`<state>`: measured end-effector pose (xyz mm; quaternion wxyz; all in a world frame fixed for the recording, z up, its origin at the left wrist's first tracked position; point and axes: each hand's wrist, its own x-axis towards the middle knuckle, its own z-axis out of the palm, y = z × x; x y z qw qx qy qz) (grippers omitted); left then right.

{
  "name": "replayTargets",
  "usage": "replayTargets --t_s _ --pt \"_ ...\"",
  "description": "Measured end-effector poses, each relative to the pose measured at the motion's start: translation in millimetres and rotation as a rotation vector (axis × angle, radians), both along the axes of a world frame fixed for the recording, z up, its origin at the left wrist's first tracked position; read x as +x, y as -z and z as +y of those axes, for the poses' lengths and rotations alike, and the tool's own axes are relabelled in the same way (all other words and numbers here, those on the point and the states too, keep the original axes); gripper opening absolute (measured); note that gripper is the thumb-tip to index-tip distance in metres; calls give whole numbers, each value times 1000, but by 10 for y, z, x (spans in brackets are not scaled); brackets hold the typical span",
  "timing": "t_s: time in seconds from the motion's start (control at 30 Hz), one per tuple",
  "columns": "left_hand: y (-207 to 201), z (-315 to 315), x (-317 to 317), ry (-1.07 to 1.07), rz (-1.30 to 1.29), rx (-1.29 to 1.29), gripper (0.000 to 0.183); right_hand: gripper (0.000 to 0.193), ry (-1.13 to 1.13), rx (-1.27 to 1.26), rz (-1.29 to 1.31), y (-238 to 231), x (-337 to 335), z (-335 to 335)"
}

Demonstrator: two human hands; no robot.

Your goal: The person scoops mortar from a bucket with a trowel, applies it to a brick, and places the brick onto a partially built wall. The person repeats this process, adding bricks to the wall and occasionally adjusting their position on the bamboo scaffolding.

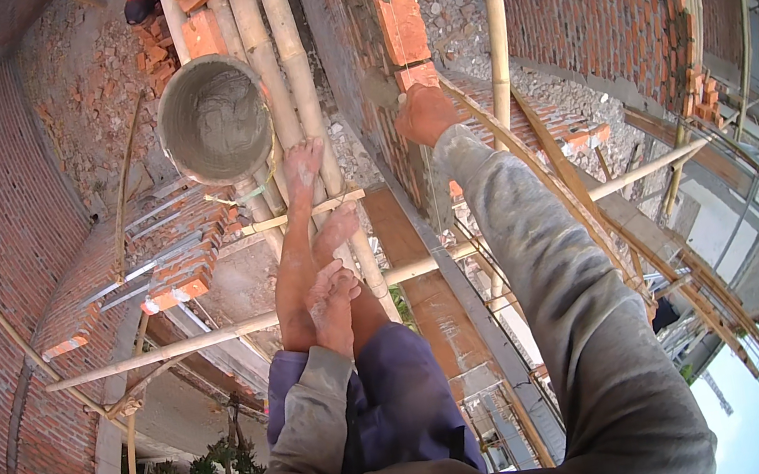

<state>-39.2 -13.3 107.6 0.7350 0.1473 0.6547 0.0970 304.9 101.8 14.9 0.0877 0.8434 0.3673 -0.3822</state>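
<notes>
My right hand (427,115) is closed at the near end of a row of orange bricks (405,27) on top of a narrow wall. A grey rounded shape (380,86) lies just left of its fingers, perhaps a trowel blade, but I cannot make it out. What the fist grips is hidden. Loosely bent and empty, my left hand (336,308) rests by my bare shin, its fingers pale with mortar. Beyond my feet, a round bucket (175,111) holds wet grey mortar (231,116) beside the bamboo poles (295,59).
My feet are on the bamboo poles, high above rubble-strewn ground (83,81). Loose bricks (205,34) lie on the poles past the bucket. A bamboo upright (495,34) stands right of the wall, and timber planks (588,210) slope beside my right arm.
</notes>
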Motion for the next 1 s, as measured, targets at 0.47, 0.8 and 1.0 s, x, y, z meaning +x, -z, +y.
replayTargets --t_s 0.47,0.8,1.0 --pt "-10 83 -113 -24 67 41 46 33 -76 549 30 -431 -148 -1009" --pt "1049 506 -771 -362 163 98 48 33 716 470 679 -1098 -26 -1451" --pt "2077 1888 -1298 -147 561 86 48 30 793 364 960 -1532 -252 -1097"
